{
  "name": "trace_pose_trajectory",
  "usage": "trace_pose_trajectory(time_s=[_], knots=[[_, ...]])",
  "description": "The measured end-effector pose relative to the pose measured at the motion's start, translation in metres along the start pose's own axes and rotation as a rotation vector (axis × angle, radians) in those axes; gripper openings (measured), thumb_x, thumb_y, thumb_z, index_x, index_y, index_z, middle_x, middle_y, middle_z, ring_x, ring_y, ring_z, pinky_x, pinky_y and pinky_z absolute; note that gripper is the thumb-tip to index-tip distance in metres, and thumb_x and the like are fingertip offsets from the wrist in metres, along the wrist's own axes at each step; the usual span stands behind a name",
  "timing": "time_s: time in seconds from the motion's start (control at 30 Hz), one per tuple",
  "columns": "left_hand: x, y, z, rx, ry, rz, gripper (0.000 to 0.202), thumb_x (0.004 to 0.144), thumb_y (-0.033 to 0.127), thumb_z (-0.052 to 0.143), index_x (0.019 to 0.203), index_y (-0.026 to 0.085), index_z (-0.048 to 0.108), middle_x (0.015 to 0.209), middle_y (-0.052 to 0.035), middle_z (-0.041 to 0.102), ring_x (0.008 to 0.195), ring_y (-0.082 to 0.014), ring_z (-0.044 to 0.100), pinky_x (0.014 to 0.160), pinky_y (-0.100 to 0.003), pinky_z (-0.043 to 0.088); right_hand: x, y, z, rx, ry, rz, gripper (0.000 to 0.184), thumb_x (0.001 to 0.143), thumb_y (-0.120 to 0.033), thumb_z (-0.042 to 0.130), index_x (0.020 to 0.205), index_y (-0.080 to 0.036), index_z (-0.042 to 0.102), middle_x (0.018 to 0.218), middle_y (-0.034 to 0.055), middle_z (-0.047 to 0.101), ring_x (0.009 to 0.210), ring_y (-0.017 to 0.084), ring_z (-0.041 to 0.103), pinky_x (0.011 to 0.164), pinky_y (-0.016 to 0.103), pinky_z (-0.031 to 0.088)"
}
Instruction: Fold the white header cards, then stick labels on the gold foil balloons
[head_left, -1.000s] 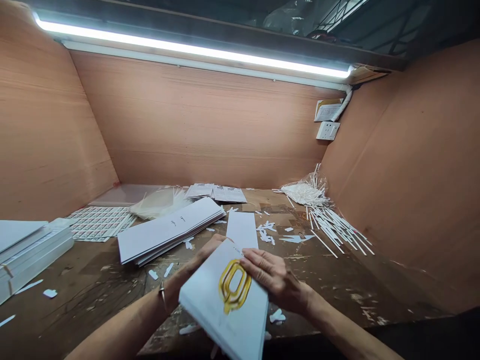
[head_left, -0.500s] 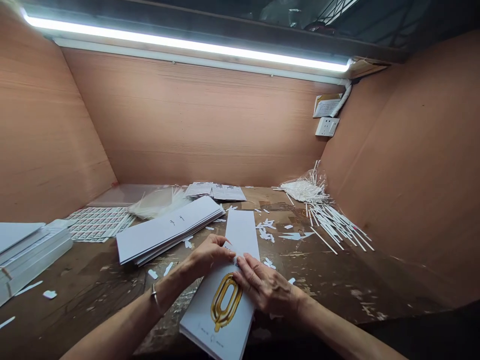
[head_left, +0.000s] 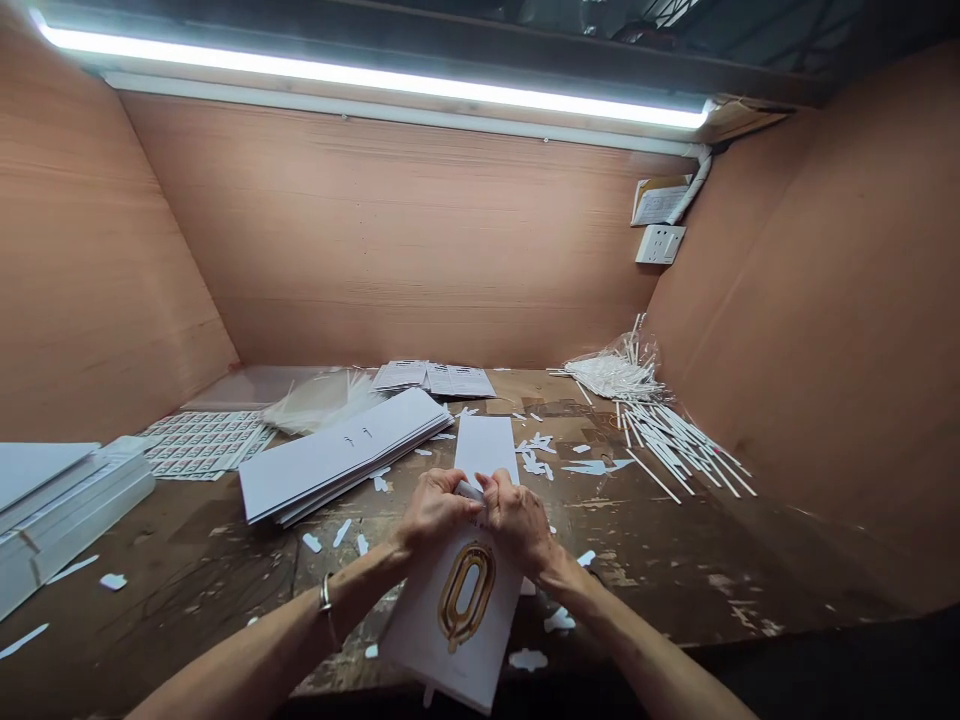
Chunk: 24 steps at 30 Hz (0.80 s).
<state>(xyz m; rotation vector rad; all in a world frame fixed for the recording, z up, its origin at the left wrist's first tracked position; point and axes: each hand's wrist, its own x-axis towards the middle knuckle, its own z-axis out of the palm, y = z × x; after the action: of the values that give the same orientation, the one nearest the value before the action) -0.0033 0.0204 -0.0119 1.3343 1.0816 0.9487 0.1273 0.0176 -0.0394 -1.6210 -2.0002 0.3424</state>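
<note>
A stack of white printed cards (head_left: 487, 665) with a gold figure 0 is tilted up over the table's near edge. My left hand (head_left: 435, 510) is closed on its far end at the left. My right hand (head_left: 519, 518) grips the same end at the right, with the thumbs close together. Between them a short piece of the card edge shows bent up. A small white strip (head_left: 428, 695) hangs below the stack's near end. Beyond my hands lies a long blank white card (head_left: 485, 445), partly covered by them.
White cards (head_left: 337, 455) lie piled to the left, near printed label sheets (head_left: 206, 443) and a clear box of cards (head_left: 75, 515). Small white cut-outs (head_left: 536, 460) are scattered over the brown table (head_left: 637, 580). White sticks (head_left: 675, 445) lie at the right.
Both hands have closed in on the far end of the stack, the right fingers curling from flat to gripped. The stack has tilted, and more cut-outs show beneath it.
</note>
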Motion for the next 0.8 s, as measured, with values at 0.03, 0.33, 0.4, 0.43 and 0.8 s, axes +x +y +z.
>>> trace_pose_trajectory(time_s=[0.03, 0.33, 0.4, 0.43, 0.8], knots=[[0.001, -0.005, -0.001, 0.038, 0.036, 0.017, 0.005, 0.049, 0.016, 0.061, 0.052, 0.012, 0.059, 0.048, 0.0013, 0.054, 0.048, -0.0107, 0.045, 0.046, -0.020, 0.030, 0.001, 0.000, 0.008, -0.052, 0.008, 0.001, 0.035, 0.091, -0.035, 0.024, 0.094, -0.015, 0.052, 0.071, 0.0085, 0.065, 0.062, 0.018, 0.060, 0.051, 0.024, 0.032], [0.000, -0.016, -0.009, -0.223, 0.027, -0.090, 0.016, 0.054, 0.022, 0.063, 0.055, 0.014, 0.050, 0.045, 0.0045, 0.047, 0.039, -0.0070, 0.040, 0.041, -0.019, 0.028, 0.006, 0.010, -0.008, 0.026, -0.040, -0.082, 0.033, 0.089, -0.038, 0.032, 0.073, -0.018, 0.053, 0.061, 0.0023, 0.059, 0.055, 0.012, 0.053, 0.051, 0.021, 0.028], [-0.001, -0.013, -0.006, -0.262, -0.007, -0.089, 0.019, 0.056, 0.025, 0.065, 0.057, 0.014, 0.050, 0.046, 0.0037, 0.049, 0.040, -0.0074, 0.042, 0.041, -0.019, 0.029, 0.003, 0.014, -0.011, 0.136, -0.018, -0.078, 0.035, 0.088, -0.039, 0.031, 0.068, -0.018, 0.051, 0.055, -0.0001, 0.053, 0.050, 0.010, 0.046, 0.049, 0.021, 0.027], [-0.001, -0.013, -0.005, -0.274, -0.021, -0.093, 0.020, 0.057, 0.027, 0.065, 0.057, 0.013, 0.051, 0.046, 0.0032, 0.050, 0.040, -0.0079, 0.043, 0.042, -0.020, 0.030, 0.002, 0.016, -0.009, 0.208, -0.010, -0.064, 0.035, 0.088, -0.039, 0.032, 0.066, -0.018, 0.049, 0.053, -0.0014, 0.050, 0.048, 0.009, 0.042, 0.048, 0.021, 0.027], [0.018, -0.020, -0.022, -0.438, -0.027, -0.334, 0.018, 0.052, 0.016, 0.070, 0.060, 0.011, 0.054, 0.053, -0.0017, 0.057, 0.047, -0.0127, 0.053, 0.049, -0.025, 0.042, -0.008, 0.038, -0.043, 0.795, -0.337, -0.059, 0.032, 0.080, -0.032, 0.046, 0.105, -0.019, 0.060, 0.095, 0.0041, 0.060, 0.065, 0.011, 0.055, 0.062, 0.025, 0.045]])
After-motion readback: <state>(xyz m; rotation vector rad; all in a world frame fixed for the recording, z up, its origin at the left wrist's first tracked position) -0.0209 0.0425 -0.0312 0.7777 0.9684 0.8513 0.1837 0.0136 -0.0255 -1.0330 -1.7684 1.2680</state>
